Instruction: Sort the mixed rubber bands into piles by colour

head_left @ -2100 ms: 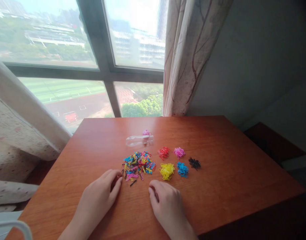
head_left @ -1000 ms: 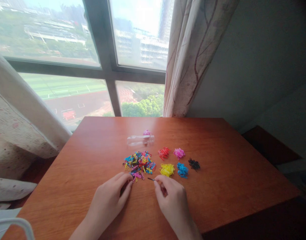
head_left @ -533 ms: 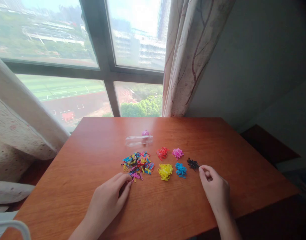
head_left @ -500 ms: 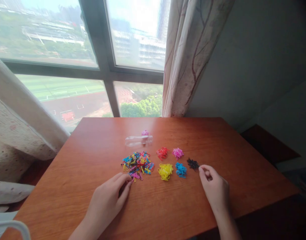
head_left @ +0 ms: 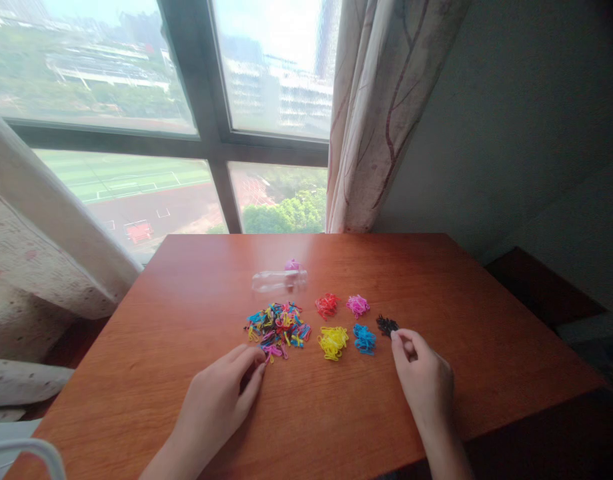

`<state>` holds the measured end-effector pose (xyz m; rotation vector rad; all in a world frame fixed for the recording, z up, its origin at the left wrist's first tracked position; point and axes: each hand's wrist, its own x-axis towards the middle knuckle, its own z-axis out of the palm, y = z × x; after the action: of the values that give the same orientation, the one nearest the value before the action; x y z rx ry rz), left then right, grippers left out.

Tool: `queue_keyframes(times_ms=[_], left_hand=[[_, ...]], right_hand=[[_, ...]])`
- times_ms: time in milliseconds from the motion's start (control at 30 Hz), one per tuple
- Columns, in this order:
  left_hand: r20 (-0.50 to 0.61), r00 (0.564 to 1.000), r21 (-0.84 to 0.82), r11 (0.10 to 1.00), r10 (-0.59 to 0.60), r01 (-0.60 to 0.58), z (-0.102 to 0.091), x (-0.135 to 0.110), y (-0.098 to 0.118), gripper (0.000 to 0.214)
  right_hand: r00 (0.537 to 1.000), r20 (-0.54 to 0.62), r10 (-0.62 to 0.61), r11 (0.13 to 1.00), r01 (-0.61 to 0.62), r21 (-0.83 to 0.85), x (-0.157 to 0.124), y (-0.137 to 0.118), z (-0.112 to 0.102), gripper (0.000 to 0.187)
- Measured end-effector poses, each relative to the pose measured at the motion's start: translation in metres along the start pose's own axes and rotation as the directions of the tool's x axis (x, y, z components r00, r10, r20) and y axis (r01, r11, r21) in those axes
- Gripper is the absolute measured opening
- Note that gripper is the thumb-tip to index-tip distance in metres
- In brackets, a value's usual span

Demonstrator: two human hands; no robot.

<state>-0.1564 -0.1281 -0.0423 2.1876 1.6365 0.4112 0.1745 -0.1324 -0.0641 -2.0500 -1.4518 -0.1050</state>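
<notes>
A mixed pile of small coloured rubber bands lies mid-table. To its right sit sorted little heaps: red, pink, yellow, blue and black. My left hand rests on the wood with fingers stretched toward the mixed pile's near edge, holding nothing. My right hand is curled, thumb and forefinger pinched together right at the black heap; whether a band is between them is too small to see.
A clear plastic bottle lies on its side behind the piles, a pink cap beside it. The wooden table stands against a window with curtains either side. A dark low surface is at the right.
My right hand picked a black band from beside the mixed pile and carried it right to the black heap, then drew slightly back toward me. My left hand shifted forward a little, then stayed still.
</notes>
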Motion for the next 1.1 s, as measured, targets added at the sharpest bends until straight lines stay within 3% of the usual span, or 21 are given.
queue_keyframes(times_ms=[100, 300, 467, 633, 733, 900, 1100], left_hand=[[0.012, 1.0, 0.032, 0.999, -0.021, 0.02, 0.001, 0.0, 0.003, 0.016], [-0.03, 0.999, 0.075, 0.997, -0.012, 0.014, 0.005, 0.0, 0.001, 0.019], [-0.087, 0.996, -0.004, 1.0, 0.019, -0.019, 0.006, -0.002, -0.005, 0.017], [-0.125, 0.987, -0.056, 0.993, 0.1, -0.107, -0.002, 0.006, 0.002, 0.015], [-0.12, 0.978, -0.023, 0.984, 0.172, -0.176, -0.01, 0.022, 0.018, 0.015], [-0.046, 0.946, 0.091, 0.944, 0.322, -0.317, -0.018, 0.069, 0.06, 0.016], [0.07, 0.916, 0.161, 0.902, 0.394, -0.401, -0.004, 0.134, 0.105, 0.017]], right_hand=[[0.998, 0.012, -0.067, 0.991, 0.065, 0.114, -0.009, -0.015, -0.001, 0.039], [0.955, 0.158, -0.251, 0.907, 0.175, 0.383, -0.04, -0.06, 0.008, 0.026], [0.896, 0.233, -0.378, 0.862, 0.249, 0.441, -0.065, -0.088, 0.02, 0.02], [0.822, 0.319, -0.471, 0.836, 0.302, 0.458, -0.076, -0.098, 0.021, 0.018], [0.801, 0.361, -0.477, 0.841, 0.298, 0.451, -0.076, -0.099, 0.019, 0.017], [0.81, 0.366, -0.458, 0.855, 0.289, 0.431, -0.074, -0.099, 0.021, 0.016], [0.808, 0.376, -0.454, 0.856, 0.278, 0.436, -0.075, -0.099, 0.022, 0.015]])
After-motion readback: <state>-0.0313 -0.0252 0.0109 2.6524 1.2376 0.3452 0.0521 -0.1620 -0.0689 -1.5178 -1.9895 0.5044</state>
